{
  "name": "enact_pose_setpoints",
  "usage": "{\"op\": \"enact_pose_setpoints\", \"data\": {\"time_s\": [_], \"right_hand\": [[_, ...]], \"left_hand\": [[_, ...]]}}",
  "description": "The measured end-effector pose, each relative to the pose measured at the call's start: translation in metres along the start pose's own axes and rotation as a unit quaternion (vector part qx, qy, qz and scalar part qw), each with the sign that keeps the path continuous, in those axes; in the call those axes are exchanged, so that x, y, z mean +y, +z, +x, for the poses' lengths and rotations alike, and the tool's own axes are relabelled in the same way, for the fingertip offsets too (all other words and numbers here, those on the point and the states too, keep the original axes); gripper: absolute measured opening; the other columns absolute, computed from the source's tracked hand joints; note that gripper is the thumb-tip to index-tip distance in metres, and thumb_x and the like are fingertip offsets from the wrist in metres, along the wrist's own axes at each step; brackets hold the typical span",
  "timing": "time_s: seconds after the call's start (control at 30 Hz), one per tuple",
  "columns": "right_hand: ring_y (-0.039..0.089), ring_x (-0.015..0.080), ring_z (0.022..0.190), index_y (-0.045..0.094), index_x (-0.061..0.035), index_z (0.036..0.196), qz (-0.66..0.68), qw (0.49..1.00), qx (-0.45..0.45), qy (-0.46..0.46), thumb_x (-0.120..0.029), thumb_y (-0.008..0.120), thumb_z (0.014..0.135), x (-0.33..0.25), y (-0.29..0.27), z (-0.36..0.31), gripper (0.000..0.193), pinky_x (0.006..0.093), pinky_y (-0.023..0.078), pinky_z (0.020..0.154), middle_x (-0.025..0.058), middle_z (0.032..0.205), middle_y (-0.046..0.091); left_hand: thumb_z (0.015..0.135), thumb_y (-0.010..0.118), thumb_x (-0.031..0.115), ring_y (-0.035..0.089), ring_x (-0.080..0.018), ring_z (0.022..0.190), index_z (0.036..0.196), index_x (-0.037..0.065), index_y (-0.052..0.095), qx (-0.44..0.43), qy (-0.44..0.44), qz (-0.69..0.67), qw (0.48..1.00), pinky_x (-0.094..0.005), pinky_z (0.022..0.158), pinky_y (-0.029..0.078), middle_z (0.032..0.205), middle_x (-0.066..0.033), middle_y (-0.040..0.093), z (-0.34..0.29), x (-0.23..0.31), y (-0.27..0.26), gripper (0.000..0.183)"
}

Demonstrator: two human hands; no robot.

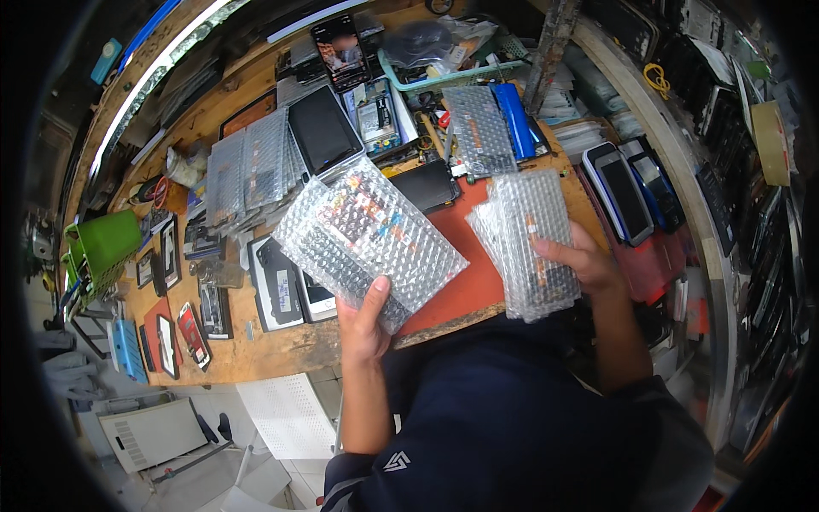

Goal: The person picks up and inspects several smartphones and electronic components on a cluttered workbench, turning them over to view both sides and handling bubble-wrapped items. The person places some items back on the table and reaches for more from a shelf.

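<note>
My left hand (pixel 365 320) grips bubble-wrap packets (pixel 375 239) from their near edge, thumb on top. Flat items with orange and blue marks show dimly through that plastic. In my right hand (pixel 584 260) is a thick stack of narrower bubble-wrapped packets (pixel 539 243), fanned a little at its left side, with the thumb across the front. Both bundles are held above the orange-red mat (pixel 465 294) at the table's front edge. What lies inside the wrap cannot be made out clearly.
More bubble-wrapped packets (pixel 256 166) are piled at the back left, beside a black tablet (pixel 324 128). A phone with a lit screen (pixel 339 53) stands behind. Several phones and phone parts (pixel 194 334) lie on the left. A green basket (pixel 102 243) hangs at the left edge; cased phones (pixel 618 192) sit right.
</note>
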State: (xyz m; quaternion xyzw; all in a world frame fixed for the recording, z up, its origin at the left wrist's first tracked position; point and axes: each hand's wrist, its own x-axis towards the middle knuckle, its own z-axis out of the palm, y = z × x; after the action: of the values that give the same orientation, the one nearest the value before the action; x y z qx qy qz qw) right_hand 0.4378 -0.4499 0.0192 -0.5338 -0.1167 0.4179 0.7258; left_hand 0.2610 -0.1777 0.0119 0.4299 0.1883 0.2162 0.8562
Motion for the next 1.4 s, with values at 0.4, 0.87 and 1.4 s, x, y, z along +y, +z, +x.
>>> {"op": "enact_pose_setpoints", "data": {"time_s": [0.4,0.87,1.4], "right_hand": [[0.062,0.0235,0.116,0.051,0.0048,0.141,-0.446,0.893,-0.031,-0.047,-0.021,0.083,0.084,-0.029,-0.004,0.041,0.070,0.0356,0.049,0.100,0.0180,0.128,0.063],[0.062,0.0100,0.088,0.060,0.0021,0.129,-0.265,0.952,-0.010,-0.150,-0.015,0.062,0.102,-0.035,0.051,0.028,0.032,0.0261,0.052,0.080,0.0067,0.099,0.068],[0.058,0.0029,0.066,0.061,0.0002,0.104,-0.166,0.978,0.003,-0.129,-0.006,0.067,0.098,-0.023,0.069,0.034,0.011,0.0188,0.047,0.058,0.0003,0.085,0.064]], "left_hand": [[0.100,0.065,0.013,0.060,-0.0257,0.122,0.147,0.003,0.043,0.048,0.116,-0.081,0.989,-0.0441,0.105,0.050,0.137,-0.0135,0.058,-0.001,-0.014,0.024,0.053],[0.104,0.060,0.016,0.059,-0.0214,0.125,0.147,0.005,0.045,0.026,0.053,-0.150,0.987,-0.0403,0.108,0.047,0.138,-0.0102,0.060,-0.005,-0.024,0.049,0.047],[0.101,0.065,0.013,0.062,-0.0240,0.118,0.144,0.001,0.045,0.049,0.099,-0.041,0.993,-0.0403,0.102,0.051,0.133,-0.0136,0.061,-0.003,-0.019,0.038,0.049]]}}
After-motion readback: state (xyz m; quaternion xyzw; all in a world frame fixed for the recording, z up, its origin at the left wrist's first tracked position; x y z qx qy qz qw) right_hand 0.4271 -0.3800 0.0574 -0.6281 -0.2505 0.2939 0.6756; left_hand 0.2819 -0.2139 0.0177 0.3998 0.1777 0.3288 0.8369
